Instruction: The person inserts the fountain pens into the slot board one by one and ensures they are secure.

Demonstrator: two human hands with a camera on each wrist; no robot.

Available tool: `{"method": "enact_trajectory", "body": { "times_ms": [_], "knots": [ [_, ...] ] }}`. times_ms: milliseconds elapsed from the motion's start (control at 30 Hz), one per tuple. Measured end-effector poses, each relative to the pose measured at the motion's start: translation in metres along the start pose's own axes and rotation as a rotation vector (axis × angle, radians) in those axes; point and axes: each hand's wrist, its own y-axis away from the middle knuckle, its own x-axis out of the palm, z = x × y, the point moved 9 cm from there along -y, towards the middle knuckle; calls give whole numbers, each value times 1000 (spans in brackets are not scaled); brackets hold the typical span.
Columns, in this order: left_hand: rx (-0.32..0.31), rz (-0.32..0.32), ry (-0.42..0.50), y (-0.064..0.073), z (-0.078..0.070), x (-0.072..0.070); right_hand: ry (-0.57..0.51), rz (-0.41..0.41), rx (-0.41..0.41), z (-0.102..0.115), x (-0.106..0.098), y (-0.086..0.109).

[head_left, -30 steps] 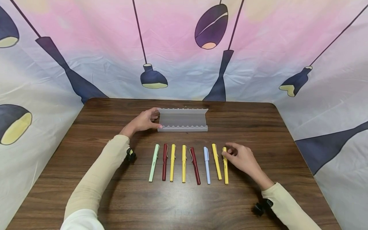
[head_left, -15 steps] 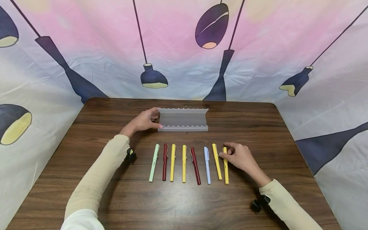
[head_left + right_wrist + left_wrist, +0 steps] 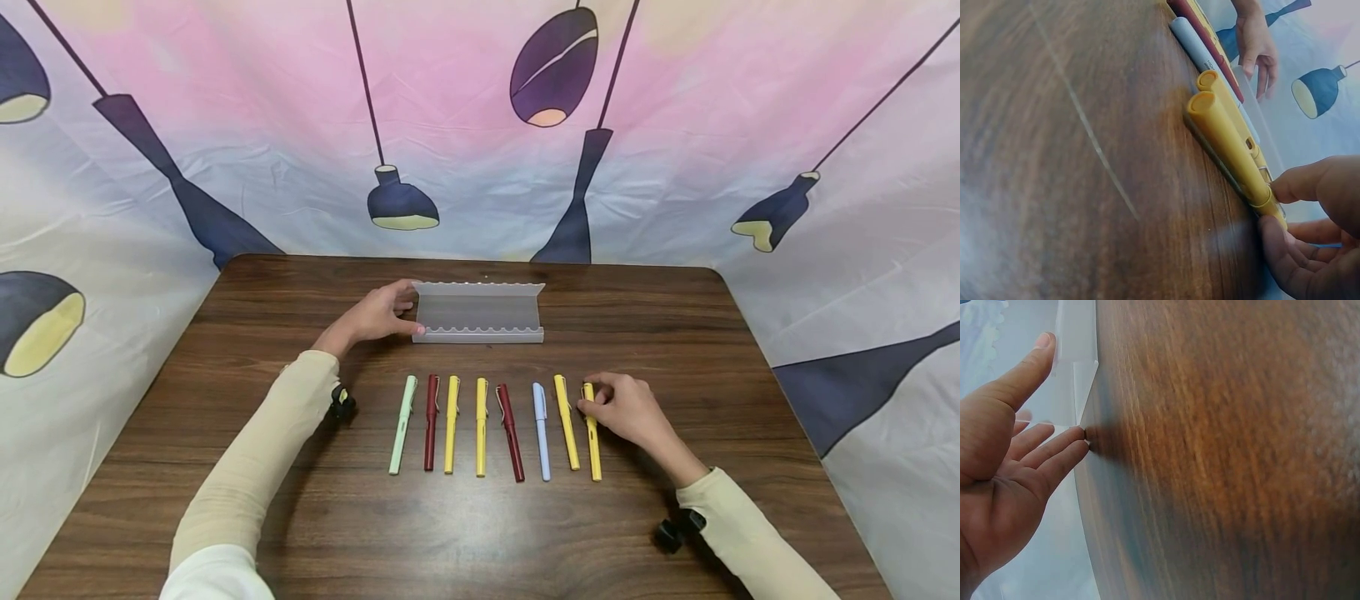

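Observation:
My left hand (image 3: 375, 312) holds the left end of a translucent plastic pen tray (image 3: 480, 312) with scalloped long edges, thumb at the front corner and fingers toward the back. In the left wrist view, the thumb touches the tray wall (image 3: 1077, 331). My right hand (image 3: 626, 408) pinches the cap end of the rightmost yellow pen (image 3: 592, 437) between thumb and fingers; the pen lies on the table. Just left of it lies another yellow pen (image 3: 566, 425), then a light blue pen (image 3: 541, 433) and a dark red pen (image 3: 511, 433).
Farther left in the row are two yellow pens, one (image 3: 481, 429) beside the other (image 3: 451, 425), a dark red pen (image 3: 431, 425) and a light green pen (image 3: 402, 425). The wooden table (image 3: 480, 542) ends at a patterned cloth backdrop (image 3: 480, 125).
The rightmost yellow pen has shifted slightly right under my right hand's fingers, widening the gap to its neighbour. My left hand and the tray stay in place.

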Motion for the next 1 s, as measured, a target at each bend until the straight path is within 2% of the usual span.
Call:
{"method": "enact_trajectory", "body": {
  "times_ms": [233,467,600,800,1000],
  "knots": [
    [6,-3,1,0,0,0,-44,8,-4,0,-2,2],
    [13,-1,5,1,-1,0,-82,-40,-47,2,-12,4],
    [15,0,9,1,-1,0,-87,-42,-61,5,-16,6],
    [14,2,16,0,0,1,-93,-70,-79,13,-29,10],
    [4,7,17,1,-1,1,-84,-115,-137,25,-45,13]
  ]
}}
